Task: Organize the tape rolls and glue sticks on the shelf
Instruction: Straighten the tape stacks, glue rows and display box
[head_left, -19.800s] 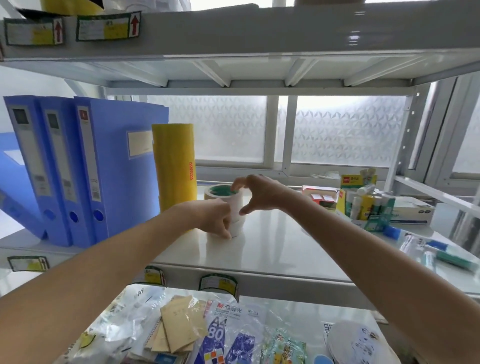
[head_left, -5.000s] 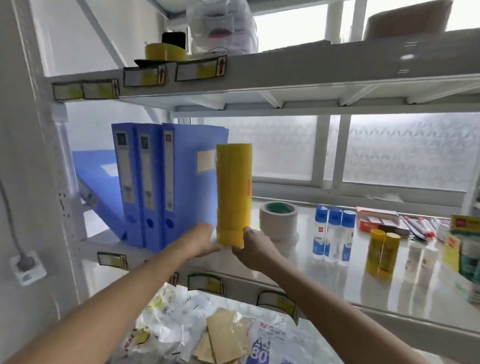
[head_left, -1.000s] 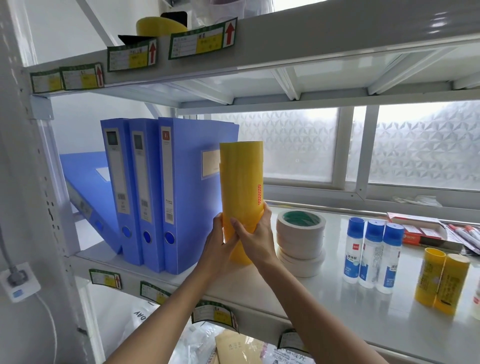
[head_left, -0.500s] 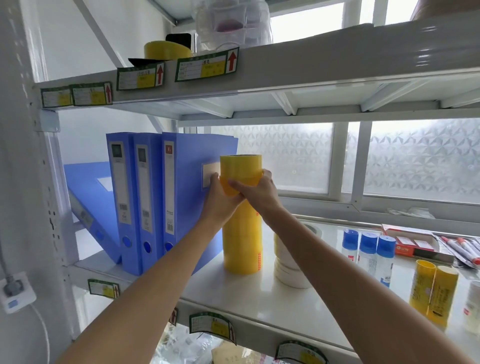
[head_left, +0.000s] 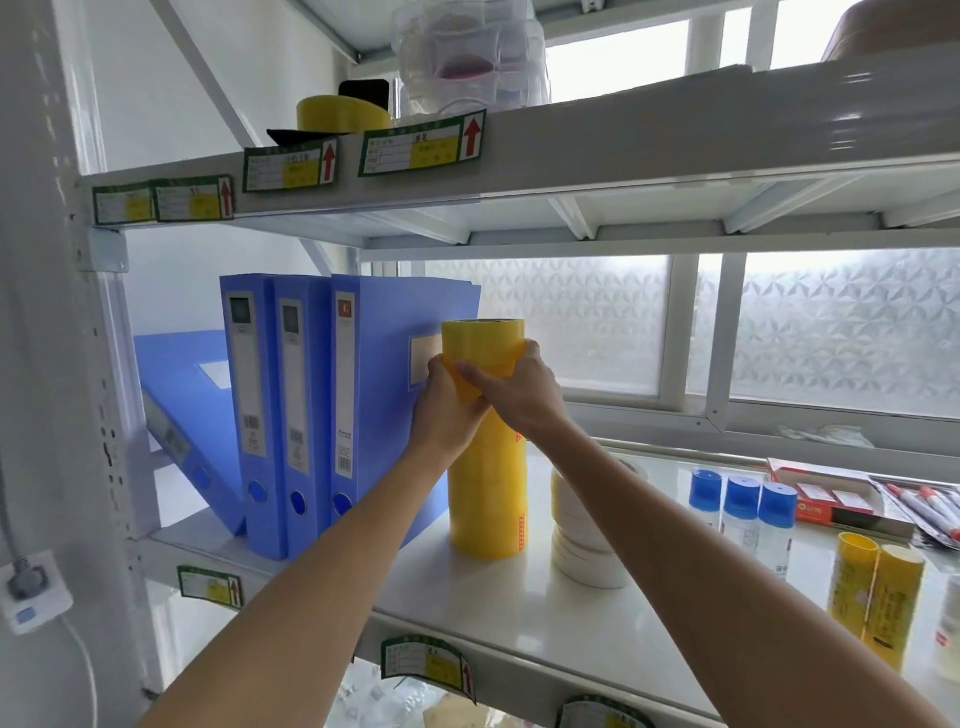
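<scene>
Gripping the upper rolls of the yellow tape column (head_left: 485, 499), the left hand (head_left: 447, 410) and right hand (head_left: 524, 384) curl round it from opposite sides. The column stands upright on the shelf (head_left: 519, 613) below the hands, just beside the blue file boxes (head_left: 311, 405) left of the left hand.

Step in hand, as judged: squaring or repositioning the column. The next move calls for an even two-sided hold so the rolls do not shear apart.

Count:
- One yellow column, seams too faint to number.
- One white tape stack (head_left: 576, 551) right of the right hand.
- Further right, two yellow glue sticks (head_left: 878, 587), then three blue-capped glue bottles (head_left: 740, 514).
- Three upright file boxes, one leaning.
- One yellow roll (head_left: 343, 111) on the upper shelf (head_left: 623, 150) above the hands.
</scene>
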